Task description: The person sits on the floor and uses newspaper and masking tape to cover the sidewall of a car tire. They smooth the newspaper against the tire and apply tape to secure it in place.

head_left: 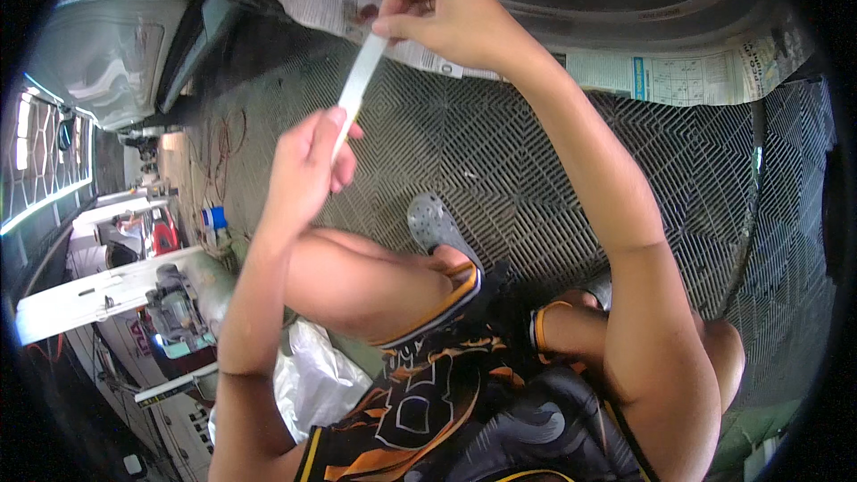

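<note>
A strip of pale masking tape [360, 74] is stretched between my two hands, slanting down to the left. My right hand [446, 18] pinches its upper end between thumb and fingertips. Lower down, my left hand [308, 165] grips the other end, its thumb pressed on the tape; whether a roll sits inside those fingers is hidden. Just beyond my right hand, sheets of newspaper [661, 76] line the lower edge of a large dark round part [571, 2], which looks like a wheel. One sheet's edge lies behind the tape's upper end.
Dark ridged floor tiles [518, 161] spread under me, with a grey clog [437, 221] on my foot. A white plastic bag [317, 375] lies by my left arm. Further left stand a white board [107, 295], a power tool [178, 308] and a blue container [214, 217].
</note>
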Tool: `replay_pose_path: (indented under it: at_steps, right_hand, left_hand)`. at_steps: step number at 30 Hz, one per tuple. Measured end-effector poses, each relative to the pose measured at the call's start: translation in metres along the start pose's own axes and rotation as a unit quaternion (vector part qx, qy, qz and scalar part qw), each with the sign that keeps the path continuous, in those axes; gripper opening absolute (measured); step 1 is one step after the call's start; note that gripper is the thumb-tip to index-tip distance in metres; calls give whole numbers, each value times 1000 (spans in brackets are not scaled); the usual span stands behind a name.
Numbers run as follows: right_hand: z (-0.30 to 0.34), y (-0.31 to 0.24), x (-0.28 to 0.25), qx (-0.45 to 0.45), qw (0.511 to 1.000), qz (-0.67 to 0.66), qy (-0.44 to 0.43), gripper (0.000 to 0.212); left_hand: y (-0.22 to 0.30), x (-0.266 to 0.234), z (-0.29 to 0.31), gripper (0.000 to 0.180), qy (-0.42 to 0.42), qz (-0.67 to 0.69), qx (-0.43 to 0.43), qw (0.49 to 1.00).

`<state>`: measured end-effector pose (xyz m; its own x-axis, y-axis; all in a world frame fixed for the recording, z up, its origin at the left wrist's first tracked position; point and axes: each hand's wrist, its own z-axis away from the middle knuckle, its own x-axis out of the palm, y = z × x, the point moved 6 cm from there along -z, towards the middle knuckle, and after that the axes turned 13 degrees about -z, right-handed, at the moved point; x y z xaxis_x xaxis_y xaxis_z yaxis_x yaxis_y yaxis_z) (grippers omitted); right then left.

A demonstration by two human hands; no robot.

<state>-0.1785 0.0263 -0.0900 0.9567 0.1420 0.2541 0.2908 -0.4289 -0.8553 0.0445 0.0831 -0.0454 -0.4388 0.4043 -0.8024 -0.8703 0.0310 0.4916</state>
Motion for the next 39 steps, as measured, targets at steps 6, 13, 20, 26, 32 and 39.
replay_pose_path:
  at_steps: [6,13,20,26,32,39]
  right_hand:
    - [3,-62,-25,-58,990,-123,36,13]
    - [-2,-121,-18,-270,957,96,46,13]
    - [7,-114,-60,-191,974,18,118,17]
    - [0,-115,-67,-177,981,-21,73,27]
    - [-3,-85,-65,-163,982,-24,90,23]
    - [0,-70,-45,-82,993,-55,70,22]
  left_hand:
    - [59,-21,38,26,25,5,163,986]
    - [66,-28,12,32,157,-13,90,983]
    - [102,-29,17,36,176,11,116,977]
    - [104,-27,10,36,184,13,138,973]
    - [82,-30,-7,35,177,-5,100,979]
    - [61,-33,-1,29,177,49,94,979]
